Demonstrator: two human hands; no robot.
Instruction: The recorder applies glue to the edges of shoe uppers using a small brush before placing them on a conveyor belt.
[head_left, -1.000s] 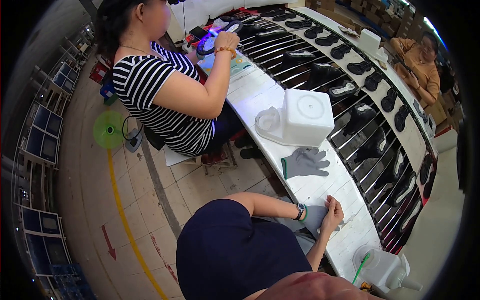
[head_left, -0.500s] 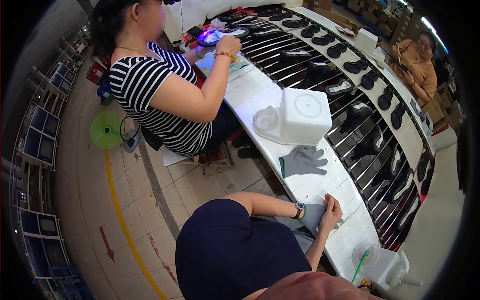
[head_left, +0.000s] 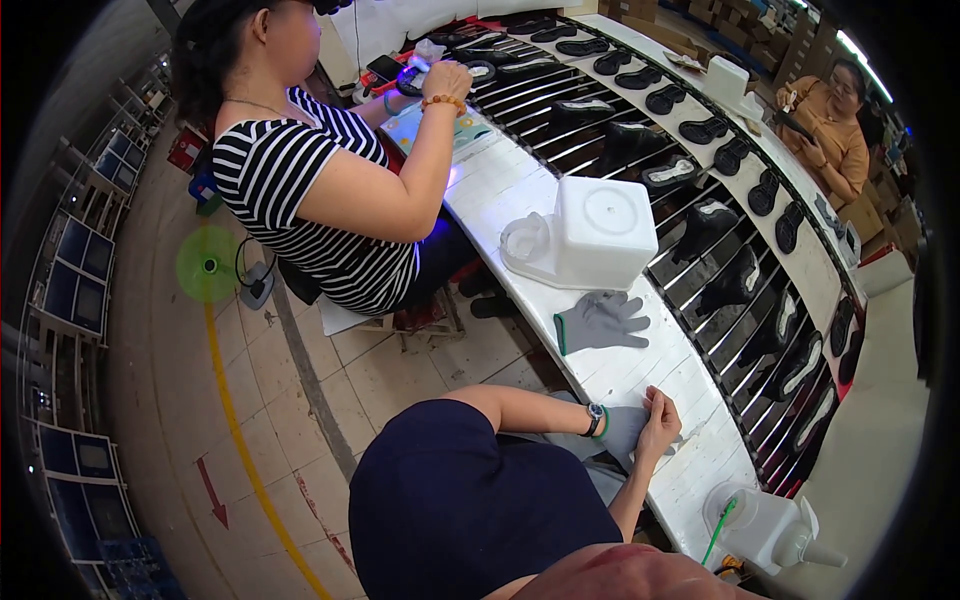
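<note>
My left hand (head_left: 624, 430) wears a grey work glove with a green cuff, below a wristwatch (head_left: 596, 418). Bare, my right hand (head_left: 658, 428) lies against the gloved fingers at the table's near edge, thumb and fingertips pinched together. What that pinch holds is too small to make out, and the left fingers are mostly hidden behind the right hand. A pale scrap (head_left: 672, 446) shows beside them. Farther up the white table (head_left: 680, 372) another grey glove (head_left: 602, 322) lies flat, its fingers spread.
A white plastic container (head_left: 608, 230) stands beyond the loose glove. Near right is a white bottle (head_left: 765, 530) with a green-handled tool. Black shoe parts (head_left: 735, 275) sit on a roller conveyor (head_left: 690, 310). One co-worker (head_left: 320, 200) sits at left; another person (head_left: 830, 130) is across.
My hands stay nearly in place, right hand against the gloved left. At left, the co-worker's hands and the shoe part shift slightly; the view moves a little.
</note>
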